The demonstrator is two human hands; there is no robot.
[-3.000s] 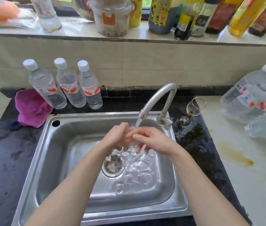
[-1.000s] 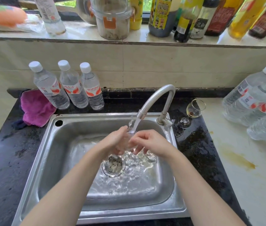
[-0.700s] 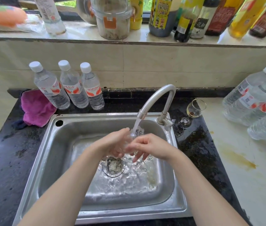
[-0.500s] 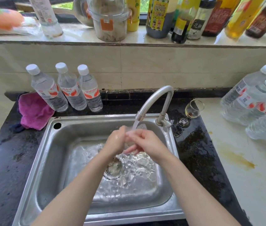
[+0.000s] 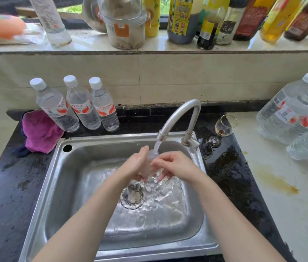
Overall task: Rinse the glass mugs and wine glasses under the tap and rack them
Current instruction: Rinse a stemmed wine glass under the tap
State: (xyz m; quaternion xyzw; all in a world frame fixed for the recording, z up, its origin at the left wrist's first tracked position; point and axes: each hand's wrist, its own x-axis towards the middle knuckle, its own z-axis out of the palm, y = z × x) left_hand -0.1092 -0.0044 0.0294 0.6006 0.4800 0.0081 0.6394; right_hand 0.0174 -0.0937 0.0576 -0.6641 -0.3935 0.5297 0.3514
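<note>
Hands, left (image 5: 137, 164) and right (image 5: 175, 167), each keep a curled grip on a clear glass (image 5: 150, 163) under the running tap (image 5: 179, 118).

Just one view here, worn on the person's head, tilted forward and down, sitting close over the sink (image 5: 41, 195); the wide lens reaches up to the windowsill (image 5: 168, 46) behind.
</note>
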